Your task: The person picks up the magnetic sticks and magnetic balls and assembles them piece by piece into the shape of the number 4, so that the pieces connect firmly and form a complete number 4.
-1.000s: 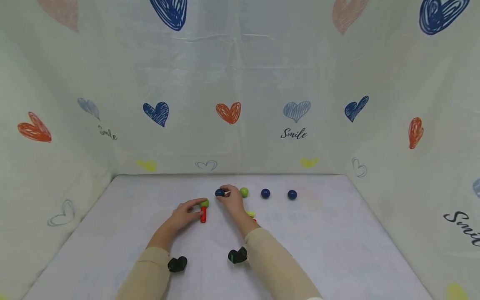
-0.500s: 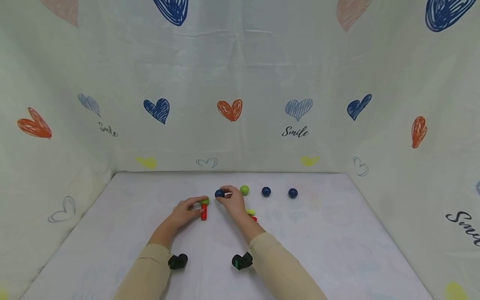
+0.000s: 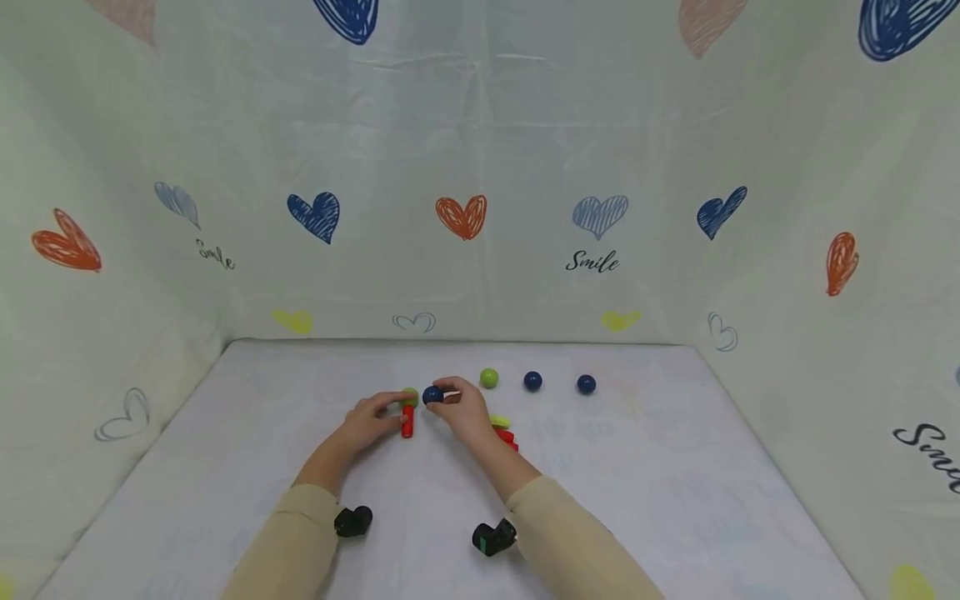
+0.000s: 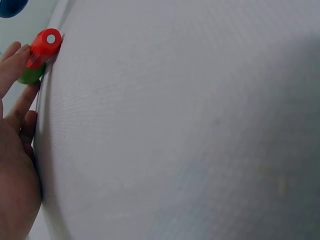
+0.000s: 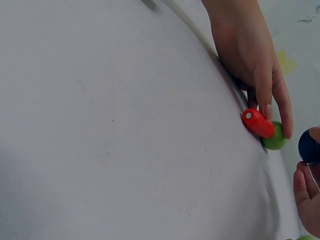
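A red cylinder (image 3: 407, 422) with a pale hole in its end (image 4: 51, 38) lies on the white table against a green ball (image 5: 274, 136). My left hand (image 3: 367, 422) holds the two together, thumb at the red cylinder and a finger over the green ball. Just right of them, my right hand (image 3: 467, 410) pinches a dark blue ball (image 3: 432, 396) between thumb and finger, apart from the green one. In the right wrist view a thin white line runs below the blue ball (image 5: 308, 146); what it is I cannot tell.
Along the back of the table (image 3: 637, 467) stand another green ball (image 3: 489, 377) and two dark blue balls (image 3: 532, 381). Beside my right forearm lie a yellow-green piece (image 3: 500, 422) and red pieces (image 3: 506, 436), partly hidden. A cloth wall with hearts rises behind.
My right hand has brought the blue ball slightly left and nearer, closer to the green ball. More of the red pieces shows beside the right forearm. My left hand keeps its hold.
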The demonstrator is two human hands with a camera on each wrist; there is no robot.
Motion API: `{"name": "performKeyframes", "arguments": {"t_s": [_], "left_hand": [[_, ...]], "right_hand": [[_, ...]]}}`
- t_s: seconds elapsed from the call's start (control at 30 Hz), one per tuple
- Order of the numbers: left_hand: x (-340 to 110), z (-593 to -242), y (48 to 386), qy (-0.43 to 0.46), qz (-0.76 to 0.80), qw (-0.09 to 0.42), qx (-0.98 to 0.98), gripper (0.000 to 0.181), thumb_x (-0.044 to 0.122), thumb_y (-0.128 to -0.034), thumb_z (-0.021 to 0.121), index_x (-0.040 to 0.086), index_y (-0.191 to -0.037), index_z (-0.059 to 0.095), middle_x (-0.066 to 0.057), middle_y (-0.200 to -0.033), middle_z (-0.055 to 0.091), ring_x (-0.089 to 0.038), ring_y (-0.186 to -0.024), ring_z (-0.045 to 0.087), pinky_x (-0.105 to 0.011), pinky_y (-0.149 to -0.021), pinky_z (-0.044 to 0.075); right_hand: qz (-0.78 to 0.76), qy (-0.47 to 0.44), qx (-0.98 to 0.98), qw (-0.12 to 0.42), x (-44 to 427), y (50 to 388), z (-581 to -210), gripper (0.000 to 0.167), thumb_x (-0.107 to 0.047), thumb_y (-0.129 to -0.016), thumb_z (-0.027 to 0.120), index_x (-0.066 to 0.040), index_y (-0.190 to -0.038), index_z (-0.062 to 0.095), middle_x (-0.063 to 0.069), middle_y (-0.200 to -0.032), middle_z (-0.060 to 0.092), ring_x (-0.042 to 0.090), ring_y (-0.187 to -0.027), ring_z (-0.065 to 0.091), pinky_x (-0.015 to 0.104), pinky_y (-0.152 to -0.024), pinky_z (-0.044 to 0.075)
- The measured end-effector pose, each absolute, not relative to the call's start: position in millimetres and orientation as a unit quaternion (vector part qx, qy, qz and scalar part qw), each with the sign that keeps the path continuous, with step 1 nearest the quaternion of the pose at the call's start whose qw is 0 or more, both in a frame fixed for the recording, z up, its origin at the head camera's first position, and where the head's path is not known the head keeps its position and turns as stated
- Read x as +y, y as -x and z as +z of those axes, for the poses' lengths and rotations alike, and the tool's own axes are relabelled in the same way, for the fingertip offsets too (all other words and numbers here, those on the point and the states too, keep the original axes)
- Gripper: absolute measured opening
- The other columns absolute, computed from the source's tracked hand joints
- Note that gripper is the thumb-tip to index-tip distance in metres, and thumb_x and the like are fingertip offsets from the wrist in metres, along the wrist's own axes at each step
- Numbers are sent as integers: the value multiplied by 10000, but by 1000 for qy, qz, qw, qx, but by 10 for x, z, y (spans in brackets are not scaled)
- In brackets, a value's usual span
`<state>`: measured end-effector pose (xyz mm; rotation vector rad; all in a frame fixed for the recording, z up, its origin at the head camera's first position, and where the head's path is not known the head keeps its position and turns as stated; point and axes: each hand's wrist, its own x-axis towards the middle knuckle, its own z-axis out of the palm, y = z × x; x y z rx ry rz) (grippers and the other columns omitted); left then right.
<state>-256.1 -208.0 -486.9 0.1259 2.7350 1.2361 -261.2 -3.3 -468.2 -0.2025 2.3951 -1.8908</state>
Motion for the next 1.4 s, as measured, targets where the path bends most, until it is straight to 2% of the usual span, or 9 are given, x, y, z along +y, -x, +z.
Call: {"name": "performKeyframes", "arguments": {"t_s": [0.3, 0.67, 0.87, 1.1, 1.4], "left_hand": [[-2075, -4870, 2573, -43, 420, 71, 904, 385, 224, -927, 658, 241, -1310, 626, -123, -1451, 469, -425, -1330, 349, -706, -1042, 161], [-2092, -4880, 2598, -54, 420, 73, 903, 382, 248, -932, 662, 241, -1312, 621, -109, -1451, 471, -421, -1320, 364, -690, -1038, 211], [-2100, -4839, 2607, -72, 429, 79, 897, 373, 218, -933, 663, 191, -1304, 624, -135, -1435, 480, -421, -1317, 382, -627, -1050, 284], [-2078, -4773, 2608, -93, 446, 83, 886, 345, 122, -931, 649, 127, -1276, 632, -150, -1395, 507, -405, -1290, 405, -602, -1046, 308], [-2046, -4750, 2643, -89, 453, 86, 883, 348, 108, -922, 656, 89, -1268, 630, -154, -1335, 545, -385, -1224, 446, -570, -1017, 346]], "right_hand": [[-598, 63, 795, 75, -12, 2486, -4671, 324, -72, -822, 778, -118, -1130, 690, 12, -1072, 623, 156, -882, 562, 251, -707, 518], [-597, 82, 792, 99, 12, 2404, -4740, 298, -88, -816, 788, -117, -1099, 698, -8, -1017, 623, 136, -842, 568, 242, -686, 511], [-576, 104, 803, 110, -1, 2388, -4801, 291, -90, -817, 788, -120, -1092, 699, -34, -971, 625, 127, -823, 569, 236, -694, 506], [-569, 123, 805, 114, 0, 2356, -4826, 281, -72, -807, 784, -105, -1073, 699, -35, -909, 621, 113, -801, 565, 235, -685, 486], [-535, 150, 823, 115, 2, 2373, -4868, 271, -59, -793, 781, -107, -1051, 714, -45, -883, 615, 103, -815, 552, 254, -706, 470]]}}
